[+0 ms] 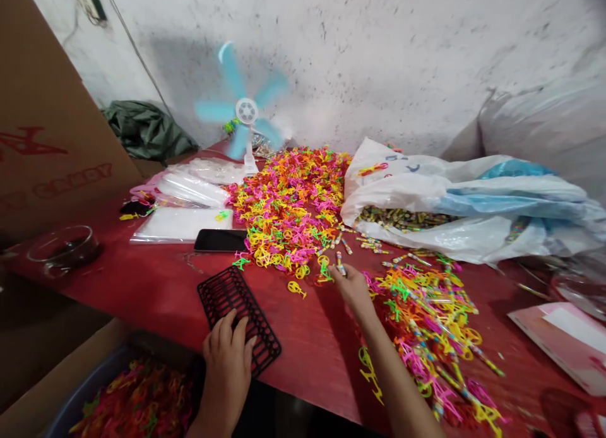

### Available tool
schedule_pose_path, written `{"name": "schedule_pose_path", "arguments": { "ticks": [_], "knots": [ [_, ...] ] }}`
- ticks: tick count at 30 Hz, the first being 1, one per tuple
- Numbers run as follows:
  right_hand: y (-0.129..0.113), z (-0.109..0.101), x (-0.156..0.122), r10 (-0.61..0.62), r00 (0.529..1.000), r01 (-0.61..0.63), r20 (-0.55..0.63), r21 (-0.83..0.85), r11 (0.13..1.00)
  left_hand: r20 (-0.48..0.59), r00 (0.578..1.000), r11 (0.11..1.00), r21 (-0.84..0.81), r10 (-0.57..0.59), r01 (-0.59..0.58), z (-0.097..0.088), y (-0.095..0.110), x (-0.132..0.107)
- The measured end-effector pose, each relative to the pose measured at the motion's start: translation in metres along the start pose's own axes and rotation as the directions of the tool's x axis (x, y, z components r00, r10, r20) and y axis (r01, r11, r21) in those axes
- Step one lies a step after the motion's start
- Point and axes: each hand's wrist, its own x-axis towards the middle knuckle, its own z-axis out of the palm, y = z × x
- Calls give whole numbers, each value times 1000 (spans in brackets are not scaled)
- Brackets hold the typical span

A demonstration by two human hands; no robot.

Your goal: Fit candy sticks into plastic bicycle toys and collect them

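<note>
My left hand lies over a black plastic grid rack, fingers slightly apart on its bars. The rack rests at an angle near the table's front edge. Between the fingertips of my right hand is a small patterned candy tube. Just left of that hand, a green plastic piece lies on the table. Behind it spreads a big heap of small bright plastic pieces, many bicycle-like in shape. Under and beside my right forearm is a second pile, where plastic pieces are joined with patterned tubes.
A white plastic bag spills tubes at the back right. A blue fan spins behind a phone and clear bags. Left stand a glass bowl and a cardboard box. A tub of pieces sits below.
</note>
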Motion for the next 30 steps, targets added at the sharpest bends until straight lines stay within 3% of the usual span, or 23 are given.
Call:
{"name": "schedule_pose_path", "arguments": {
  "ticks": [2,4,6,8,10,12,14,17,19,22,24,25,26,27,29,30],
  "knots": [
    [-6,-9,-17,-37,999,39,-24,65,997,-11,999,976,-213,-36,33,-8,18,5],
    [-14,-10,-43,-117,992,121,-41,123,985,87,990,862,-489,-108,137,-21,44,14],
    [-23,-6,-72,-245,969,245,-20,160,956,289,939,621,-707,-185,340,-33,72,23],
    [-31,1,-100,-348,936,331,59,193,924,513,845,315,-786,-150,532,-41,93,31],
    [-37,6,-122,-367,915,314,166,275,909,616,778,78,-776,-123,626,-42,101,33],
    [-40,7,-135,-326,907,206,266,393,896,642,746,-47,-763,-173,645,-38,99,30],
    [-40,5,-141,-278,886,63,371,498,865,650,720,-85,-754,-244,651,-33,91,24],
    [-35,0,-144,-209,864,-81,458,536,840,648,703,-41,-743,-293,668,-30,81,17],
    [-31,-2,-144,-163,898,-65,410,489,870,606,732,53,-758,-310,650,-32,80,15],
    [-29,0,-143,-194,922,30,334,438,899,498,824,244,-793,-270,559,-37,83,16],
    [-30,0,-142,-254,921,104,296,443,890,465,847,282,-803,-256,526,-41,84,16],
    [-31,0,-142,-295,919,158,260,443,883,492,827,239,-798,-271,553,-42,83,16],
    [-32,-1,-142,-346,912,225,219,437,871,560,781,153,-777,-276,611,-44,82,16],
    [-32,-2,-144,-405,895,296,188,429,854,659,712,38,-727,-245,686,-45,81,16],
    [-33,-4,-148,-526,829,406,192,441,800,829,555,-179,-558,-71,810,-47,77,16],
    [-32,-4,-151,-567,793,428,223,459,779,863,505,-256,-485,13,836,-47,76,15]
  ]
}}
